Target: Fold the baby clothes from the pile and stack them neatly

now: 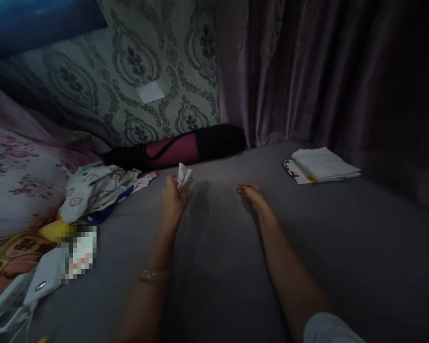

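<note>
My left hand [174, 197], a bracelet on its wrist, is closed around a crumpled white wad [185, 176]. The wad could be tissue or thin cloth; I cannot tell which. It pokes up between thumb and fingers, above the grey bed sheet [221, 247]. Off to the right, my right hand [252, 194] is low over the same sheet with its fingers pointing left, loosely bent and slightly apart. Nothing shows in it. Farther right lies a folded white cloth [325, 163] on top of a patterned folded piece [295, 172].
A black and maroon long bag [178, 150] lies along the wall. At left are a heap of printed clothes [93, 188], a floral pillow [17, 176], a yellow item [59, 231] and a pale boxy object [46, 276]. Purple curtains [271, 71] hang behind.
</note>
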Demonstrator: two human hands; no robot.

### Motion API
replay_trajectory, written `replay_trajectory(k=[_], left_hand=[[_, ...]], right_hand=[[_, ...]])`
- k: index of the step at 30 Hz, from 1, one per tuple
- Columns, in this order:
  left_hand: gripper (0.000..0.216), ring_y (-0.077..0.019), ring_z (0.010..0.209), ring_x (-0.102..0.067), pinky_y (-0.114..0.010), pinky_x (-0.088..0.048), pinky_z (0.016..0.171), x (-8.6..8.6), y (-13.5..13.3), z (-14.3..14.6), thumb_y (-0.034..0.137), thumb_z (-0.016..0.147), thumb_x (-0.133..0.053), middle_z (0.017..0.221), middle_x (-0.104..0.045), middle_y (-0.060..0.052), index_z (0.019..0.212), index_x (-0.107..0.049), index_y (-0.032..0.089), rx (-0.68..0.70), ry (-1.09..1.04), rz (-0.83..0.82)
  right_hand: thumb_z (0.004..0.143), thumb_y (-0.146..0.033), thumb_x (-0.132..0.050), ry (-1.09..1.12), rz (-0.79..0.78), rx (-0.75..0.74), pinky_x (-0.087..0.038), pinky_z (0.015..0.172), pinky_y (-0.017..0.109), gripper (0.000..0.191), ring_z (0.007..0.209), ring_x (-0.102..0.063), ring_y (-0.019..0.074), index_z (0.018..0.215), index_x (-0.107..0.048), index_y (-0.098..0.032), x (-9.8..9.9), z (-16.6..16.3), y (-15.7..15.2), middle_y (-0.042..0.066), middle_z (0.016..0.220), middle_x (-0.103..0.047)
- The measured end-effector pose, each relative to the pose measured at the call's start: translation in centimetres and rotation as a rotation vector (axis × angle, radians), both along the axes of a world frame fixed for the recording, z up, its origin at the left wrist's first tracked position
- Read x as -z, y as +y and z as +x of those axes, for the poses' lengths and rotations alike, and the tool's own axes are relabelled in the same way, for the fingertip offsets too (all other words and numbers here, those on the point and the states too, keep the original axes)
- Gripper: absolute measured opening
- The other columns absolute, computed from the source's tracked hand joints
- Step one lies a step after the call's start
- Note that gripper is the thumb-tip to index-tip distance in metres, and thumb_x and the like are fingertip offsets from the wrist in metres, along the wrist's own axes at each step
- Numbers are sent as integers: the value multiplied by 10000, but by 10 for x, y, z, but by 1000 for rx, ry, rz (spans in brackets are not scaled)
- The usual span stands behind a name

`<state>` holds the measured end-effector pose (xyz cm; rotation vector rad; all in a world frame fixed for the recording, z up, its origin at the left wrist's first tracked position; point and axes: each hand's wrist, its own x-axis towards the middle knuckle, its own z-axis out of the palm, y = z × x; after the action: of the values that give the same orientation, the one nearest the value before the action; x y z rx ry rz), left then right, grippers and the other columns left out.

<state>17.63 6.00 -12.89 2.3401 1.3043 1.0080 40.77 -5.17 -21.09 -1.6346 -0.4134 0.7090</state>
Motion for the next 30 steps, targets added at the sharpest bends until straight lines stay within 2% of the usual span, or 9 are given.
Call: replay_trajectory(k=[8, 13, 15, 18, 20, 22, 24, 26, 30], left_hand=[[480, -271, 942, -635, -326, -436, 801, 48, -55, 20, 77, 834, -440, 1052, -669, -163, 1307, -447, 152, 94, 508, 10], [311, -263, 1028, -597, -326, -423, 854, 53, -75, 17, 131, 850, -466, 1120, -638, -150, 1145, -552, 174, 232, 540, 28], [230, -265, 993, -610, -324, -431, 832, 51, -73, 14, 259, 892, -476, 1044, -658, -144, 1075, -590, 178, 273, 520, 8], [317, -244, 907, -642, -305, -446, 784, 45, -56, 13, 402, 940, -400, 937, -687, -116, 1020, -631, 200, 236, 459, -68], [347, -222, 953, -642, -293, -449, 826, 42, -39, 16, 384, 959, -353, 994, -692, -105, 1076, -627, 207, 236, 369, -55], [365, -218, 1144, -567, -312, -403, 965, 41, -25, 19, 340, 961, -346, 1182, -644, -111, 1202, -576, 190, 315, 295, 50], [426, -234, 1334, -392, -371, -268, 1106, 46, -18, 24, 333, 953, -367, 1372, -521, -120, 1319, -492, 155, 424, 301, 163], [497, -260, 1405, -263, -430, -154, 1155, 57, -19, 28, 363, 948, -380, 1462, -418, -126, 1385, -425, 132, 509, 379, 200], [546, -260, 1402, -276, -433, -142, 1161, 80, -28, 32, 428, 966, -297, 1489, -380, -120, 1427, -380, 148, 581, 587, 133]], right_hand=[[889, -176, -417, -82, -13, -41, -535, 714, 260, 277, 827, -682, 142, 981, -678, -162, 6, 3, 1, 122, 998, -717], [898, -173, -410, -85, -15, -37, -534, 730, 257, 283, 828, -683, 133, 999, -673, -160, 10, 3, 3, 122, 1017, -712], [900, -172, -410, -71, -7, -28, -533, 741, 261, 278, 817, -685, 130, 997, -670, -149, 11, 3, 3, 127, 1021, -711], [898, -171, -418, -49, 4, -15, -529, 743, 258, 264, 807, -687, 128, 971, -669, -139, 11, 2, 4, 133, 1019, -710], [895, -167, -421, -39, 8, -7, -527, 741, 253, 256, 801, -686, 127, 951, -669, -139, 11, 2, 4, 133, 1018, -709], [890, -165, -428, -30, 10, -1, -526, 741, 254, 246, 792, -683, 127, 935, -669, -140, 10, 2, 4, 132, 1015, -709], [884, -166, -434, -23, 12, 5, -526, 741, 261, 240, 781, -680, 129, 920, -670, -143, 9, 2, 4, 128, 1006, -709], [879, -166, -436, -17, 16, 13, -526, 739, 267, 239, 772, -676, 131, 904, -673, -146, 9, 2, 4, 124, 991, -710], [873, -161, -446, -5, 30, 23, -521, 719, 257, 227, 744, -667, 126, 862, -673, -158, 8, 2, 3, 105, 936, -714]])
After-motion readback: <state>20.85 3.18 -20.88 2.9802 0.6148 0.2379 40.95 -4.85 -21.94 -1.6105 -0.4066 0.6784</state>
